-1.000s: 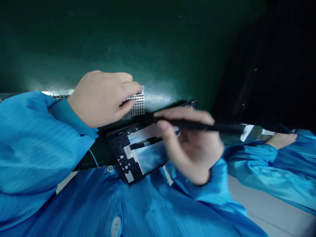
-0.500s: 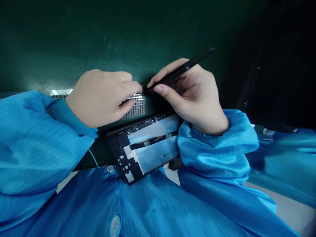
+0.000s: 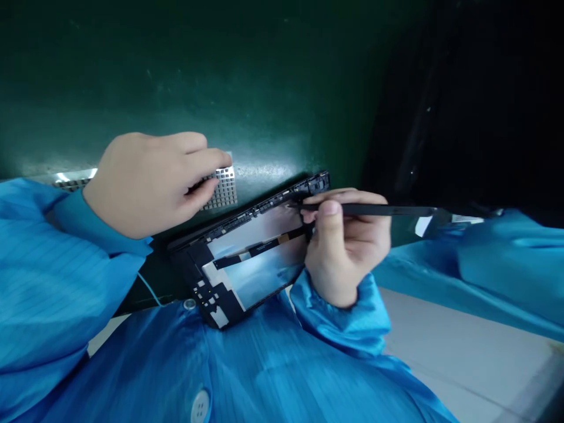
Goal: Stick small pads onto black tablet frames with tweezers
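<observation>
My left hand (image 3: 156,179) is closed on a sheet of small grey square pads (image 3: 227,187), thumb below and fingers above its right end. Black tweezers (image 3: 374,210) are pinched in my right hand (image 3: 348,247), pointing left, with their tips over the upper right part of an opened tablet-like device (image 3: 264,273). Whether the tips touch it or hold a tiny piece, I cannot make out. The device lies tilted at the table's near edge, showing a shiny bluish inner panel, a dark flat cable (image 3: 259,248) across it and a dark board at the left end. My right fingers hide its right end.
A dark green table top (image 3: 211,88) stretches out beyond my hands. At the right is a large black area, with another blue sleeve (image 3: 506,264) below it. Pale floor (image 3: 440,341) shows at the lower right.
My right hand has moved down from beside the pad sheet to the device, and the tweezers have swung from slanting upward to nearly level. My left hand still grips the sheet.
</observation>
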Demonstrator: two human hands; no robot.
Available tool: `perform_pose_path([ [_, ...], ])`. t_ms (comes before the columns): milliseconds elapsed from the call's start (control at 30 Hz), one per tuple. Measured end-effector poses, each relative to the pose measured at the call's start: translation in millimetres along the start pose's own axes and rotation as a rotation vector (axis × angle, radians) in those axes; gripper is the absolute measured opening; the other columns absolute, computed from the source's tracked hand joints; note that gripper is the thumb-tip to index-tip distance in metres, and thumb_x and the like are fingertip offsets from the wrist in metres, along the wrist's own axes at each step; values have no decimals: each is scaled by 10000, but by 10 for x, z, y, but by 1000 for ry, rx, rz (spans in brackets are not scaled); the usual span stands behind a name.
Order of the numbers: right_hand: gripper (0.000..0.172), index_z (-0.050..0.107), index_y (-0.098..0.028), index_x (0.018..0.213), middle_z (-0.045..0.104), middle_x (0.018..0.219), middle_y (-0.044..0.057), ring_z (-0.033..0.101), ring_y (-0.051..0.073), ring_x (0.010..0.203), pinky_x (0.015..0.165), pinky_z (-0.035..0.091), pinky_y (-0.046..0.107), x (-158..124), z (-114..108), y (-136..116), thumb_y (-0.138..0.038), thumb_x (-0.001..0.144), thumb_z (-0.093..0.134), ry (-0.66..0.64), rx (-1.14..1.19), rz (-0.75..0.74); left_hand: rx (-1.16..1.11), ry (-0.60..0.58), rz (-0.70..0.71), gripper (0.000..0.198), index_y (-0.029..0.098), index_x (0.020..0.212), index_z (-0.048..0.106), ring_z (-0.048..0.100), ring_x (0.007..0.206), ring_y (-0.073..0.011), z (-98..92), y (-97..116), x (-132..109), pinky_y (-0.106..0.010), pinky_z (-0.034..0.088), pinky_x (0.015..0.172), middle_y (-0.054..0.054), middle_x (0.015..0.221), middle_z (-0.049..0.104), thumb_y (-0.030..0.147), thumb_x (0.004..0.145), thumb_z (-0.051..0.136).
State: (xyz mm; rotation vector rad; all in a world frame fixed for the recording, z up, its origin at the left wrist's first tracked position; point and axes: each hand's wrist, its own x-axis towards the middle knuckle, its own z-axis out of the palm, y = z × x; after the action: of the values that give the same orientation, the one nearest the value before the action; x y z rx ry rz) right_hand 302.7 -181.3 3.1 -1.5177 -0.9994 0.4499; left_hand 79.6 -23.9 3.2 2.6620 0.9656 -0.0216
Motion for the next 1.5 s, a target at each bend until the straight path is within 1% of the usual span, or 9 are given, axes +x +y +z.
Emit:
perform_pose_path([
  [100,51,735,-275,1110,777,981,6,804,166,915,839,701,352,-55,46,81,-268,1065,758,-46,-48,-69,-69,40,-1,604,315,1403,779,660,817,-176,22,-13,7,-309,450,759,-37,915,694,531,1113,296],
  [267,85,717,-276,1141,781,1049,21,813,184,998,937,693,390,-49,65,144,-234,1069,733,-94,-115,-103,-85,40,-8,625,318,1391,785,601,776,-135,-12,-4,20,-282,409,741,-27,915,697,555,1104,282],
  [400,93,712,-301,1127,766,1042,38,795,235,993,929,684,455,-96,16,94,-254,1051,736,-92,-199,-106,-98,-31,-25,561,335,1421,773,613,797,-159,-71,12,33,-305,358,707,-40,1013,751,530,1106,351],
  [500,119,728,-311,1142,789,1064,48,793,265,1009,938,677,484,21,-19,-41,-253,1040,751,-186,-251,-101,-106,-34,-31,557,346,1417,775,635,804,-188,-85,18,39,-334,321,687,-43,1014,759,540,1099,360],
  [600,88,736,-309,1127,808,1091,43,797,265,1023,983,680,477,349,50,-156,-346,1055,771,-387,-212,-80,-81,-51,-15,558,339,1424,766,661,859,-215,-85,24,35,-352,303,676,-60,1033,760,506,1111,335],
  [733,299,738,-315,1089,809,1146,43,792,269,1096,1075,683,467,851,286,-92,-602,1016,779,-786,-148,-18,-21,-63,10,567,344,1419,765,682,907,-247,-87,29,28,-389,276,624,-80,1065,764,483,1123,301],
  [800,347,745,-317,1070,807,1143,42,790,259,1086,1065,685,447,994,379,-7,-658,1007,760,-876,-143,-10,-32,-74,4,536,336,1419,766,677,893,-239,-90,30,26,-389,281,629,-74,1104,775,475,1126,339],
  [1267,395,750,-321,1043,805,1086,28,787,254,1043,1045,691,445,991,400,105,-700,945,810,-844,-86,44,-38,-100,-26,501,352,1431,768,675,924,-219,-107,48,32,-378,276,667,-55,1152,782,463,1138,377],
  [1500,295,763,-296,1041,786,1117,51,790,252,1034,974,677,428,1020,402,109,-589,1017,786,-880,-114,-59,-53,-89,-36,505,370,1443,764,664,908,-212,-110,42,43,-369,266,654,-54,1101,775,485,1123,391],
])
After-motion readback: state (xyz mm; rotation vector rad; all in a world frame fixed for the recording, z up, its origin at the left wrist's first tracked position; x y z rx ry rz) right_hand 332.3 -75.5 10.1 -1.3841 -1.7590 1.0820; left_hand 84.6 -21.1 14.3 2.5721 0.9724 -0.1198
